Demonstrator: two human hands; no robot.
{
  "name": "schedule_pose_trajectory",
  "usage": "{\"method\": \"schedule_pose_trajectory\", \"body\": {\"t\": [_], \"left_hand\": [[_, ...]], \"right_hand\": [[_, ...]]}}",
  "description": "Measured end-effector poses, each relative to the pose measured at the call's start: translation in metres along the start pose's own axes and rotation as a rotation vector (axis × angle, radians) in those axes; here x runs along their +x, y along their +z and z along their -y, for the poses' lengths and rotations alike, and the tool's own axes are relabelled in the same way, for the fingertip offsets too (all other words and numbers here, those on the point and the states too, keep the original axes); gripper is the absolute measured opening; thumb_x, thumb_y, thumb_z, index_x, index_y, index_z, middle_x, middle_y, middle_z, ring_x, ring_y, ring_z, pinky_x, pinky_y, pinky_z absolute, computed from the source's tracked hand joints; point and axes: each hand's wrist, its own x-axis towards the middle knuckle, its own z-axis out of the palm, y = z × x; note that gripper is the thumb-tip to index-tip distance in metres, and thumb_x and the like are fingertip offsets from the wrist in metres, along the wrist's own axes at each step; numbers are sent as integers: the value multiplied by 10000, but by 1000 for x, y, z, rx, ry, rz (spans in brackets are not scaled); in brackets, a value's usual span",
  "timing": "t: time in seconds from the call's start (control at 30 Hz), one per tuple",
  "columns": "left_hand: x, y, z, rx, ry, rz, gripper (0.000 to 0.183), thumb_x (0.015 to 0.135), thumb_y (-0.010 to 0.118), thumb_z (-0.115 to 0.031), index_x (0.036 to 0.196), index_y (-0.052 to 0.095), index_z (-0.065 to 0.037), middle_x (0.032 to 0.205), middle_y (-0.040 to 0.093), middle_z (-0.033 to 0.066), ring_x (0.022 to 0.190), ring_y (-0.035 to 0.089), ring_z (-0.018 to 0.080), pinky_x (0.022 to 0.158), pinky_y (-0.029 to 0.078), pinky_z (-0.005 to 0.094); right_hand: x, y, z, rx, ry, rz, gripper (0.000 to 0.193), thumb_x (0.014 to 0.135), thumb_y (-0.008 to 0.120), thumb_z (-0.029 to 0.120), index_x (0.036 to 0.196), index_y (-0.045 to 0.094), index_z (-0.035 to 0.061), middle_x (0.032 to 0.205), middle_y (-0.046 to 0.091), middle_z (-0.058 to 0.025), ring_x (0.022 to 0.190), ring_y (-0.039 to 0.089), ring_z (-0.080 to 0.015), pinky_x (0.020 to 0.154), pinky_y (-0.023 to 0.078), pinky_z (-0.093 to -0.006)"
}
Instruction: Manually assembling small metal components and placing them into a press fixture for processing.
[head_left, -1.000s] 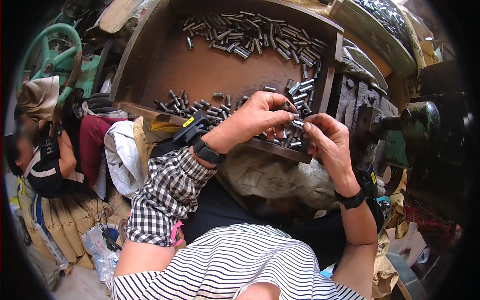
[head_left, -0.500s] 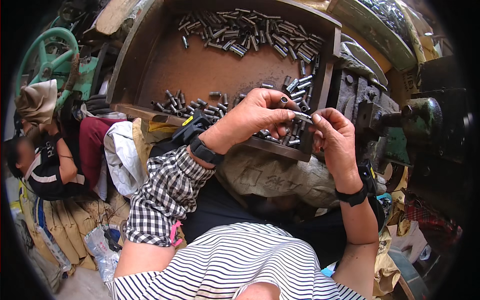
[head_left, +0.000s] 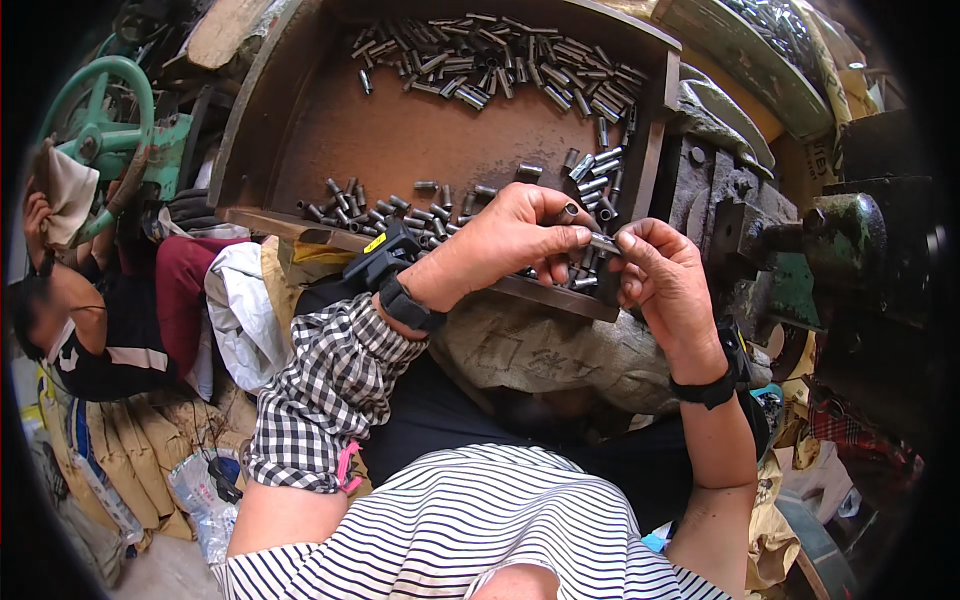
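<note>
The left hand (head_left: 510, 240) and the right hand (head_left: 668, 285) meet just above the front edge of a rusty brown metal tray (head_left: 420, 140). Between them they pinch one small grey metal tube (head_left: 603, 243), which lies roughly level, the left thumb and forefinger closed on one end and the right fingertips closed on the other. A second short tube (head_left: 567, 212) sits tucked in the left hand's upper fingers. Many more loose tubes (head_left: 500, 60) lie heaped along the far side of the tray, with others scattered near its front rim. At the far left another person (head_left: 90, 320) sits beside a green handwheel (head_left: 95, 125)
</note>
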Motion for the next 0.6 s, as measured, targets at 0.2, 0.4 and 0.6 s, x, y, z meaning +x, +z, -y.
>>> {"method": "schedule_pose_trajectory", "body": {"t": [0.2,0.4,0.6], "left_hand": [[-13,16,9,1422,739,-89,518,743,619,-3,1245,491,15,819,583,149,658,629,274,533,528,304],[-9,17,9,1417,823,-96,431,784,560,-34,1202,488,42,771,554,123,621,621,245,514,512,316],[-8,7,-4,374,250,-253,327,877,563,-75,1183,512,28,859,619,66,695,649,145,524,518,231]], "right_hand": [[3,-3,0,-117,-52,17,111,843,655,92,864,567,27,700,625,-55,492,573,-76,436,474,-189],[3,3,1,-118,-26,76,101,840,644,63,862,558,15,689,621,-58,488,576,-88,424,471,-206],[25,20,10,-1075,-743,-156,48,810,608,18,838,570,20,741,624,-85,591,622,-174,494,471,-256]]}}
